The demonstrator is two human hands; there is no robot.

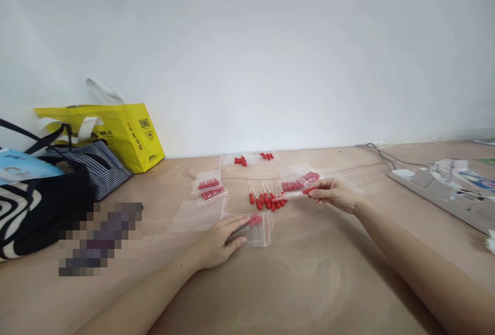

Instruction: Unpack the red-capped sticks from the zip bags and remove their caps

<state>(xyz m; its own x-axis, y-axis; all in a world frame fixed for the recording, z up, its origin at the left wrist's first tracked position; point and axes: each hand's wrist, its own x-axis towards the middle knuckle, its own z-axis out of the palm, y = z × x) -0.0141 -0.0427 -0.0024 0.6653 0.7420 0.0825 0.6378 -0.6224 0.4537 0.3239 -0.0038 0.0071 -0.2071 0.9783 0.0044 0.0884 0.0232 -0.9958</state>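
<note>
The desk (294, 283) meets the white wall (247, 56) along its back edge, and in the near middle we have a broad stretch of wood with room to move. Bags close off the left — a yellow bag (145, 136), a striped pouch (110, 170), a black-and-white bag (79, 196) — while a white power strip (444, 196) slants along the right side. Here's the right hand (328, 194), thumb and fingers together, clamped on a red-tipped stick (296, 195) at its red end, the pale shaft pointing left. Over on our left, the left hand (220, 240) lies on a clear zip bag (257, 233), thumb and fingers apart, with red showing through the film. Loose red-headed sticks (266, 200) sit in a spread just beyond that bag, between both hands. Now the filled ones: overlapping small bags (209, 184) to the left show rows of red heads, more packed bags (296, 184) lie behind the right fingertips, and flat bags (253, 158) near the wall have red heads on them in two clusters.
</note>
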